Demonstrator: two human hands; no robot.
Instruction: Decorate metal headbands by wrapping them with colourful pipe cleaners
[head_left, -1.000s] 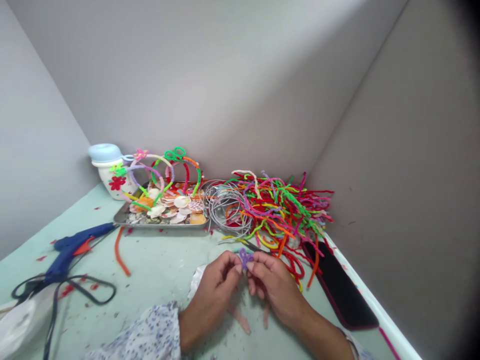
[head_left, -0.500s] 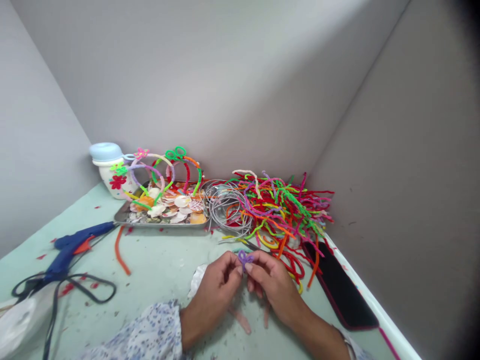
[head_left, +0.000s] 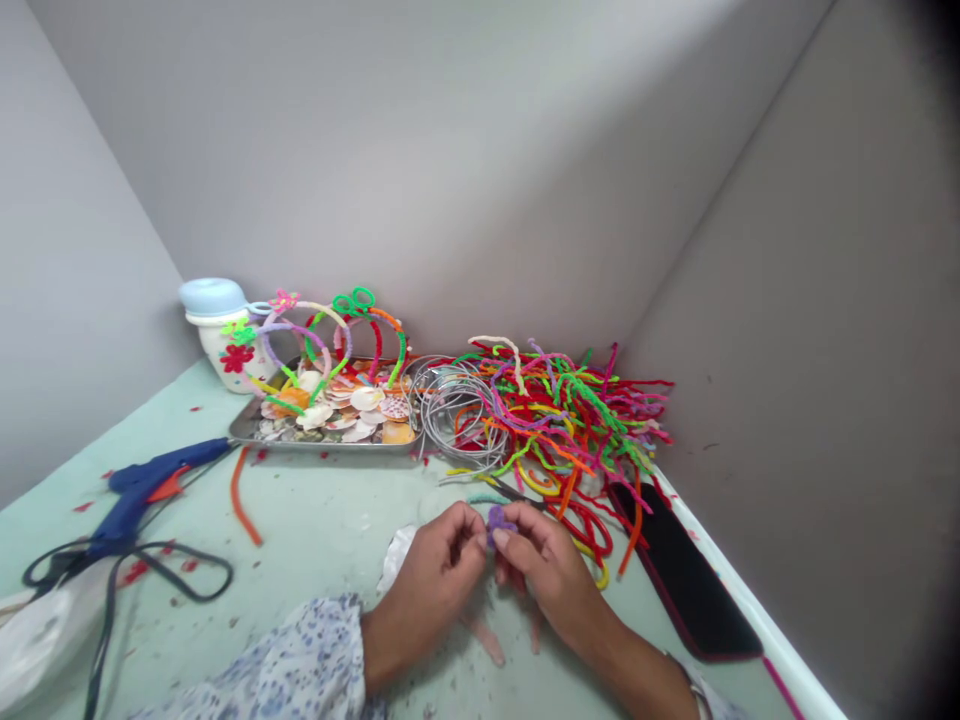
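A small looped purple pipe-cleaner piece (head_left: 499, 524) is pinched between the thumb and fingers of my right hand (head_left: 551, 572). My left hand (head_left: 431, 580) is just left of it, its thumb and index finger pressed together close to the purple loops; whether anything is between those fingertips is too small to tell. Pink strips (head_left: 486, 640) lie on the table below my hands. A crumpled white piece (head_left: 396, 558) shows partly behind my left hand.
Behind my hands are a coil of silver wire (head_left: 459, 425) and heaped coloured pipe cleaners (head_left: 577, 410). A metal tray (head_left: 337, 448) of shells and headbands stands left of them. A blue glue gun (head_left: 139, 500) lies left, a black phone (head_left: 682, 580) right.
The purple piece has shifted slightly right with my right hand, and its loops look blurred and more bunched. A small gap now shows between it and my left fingertips.
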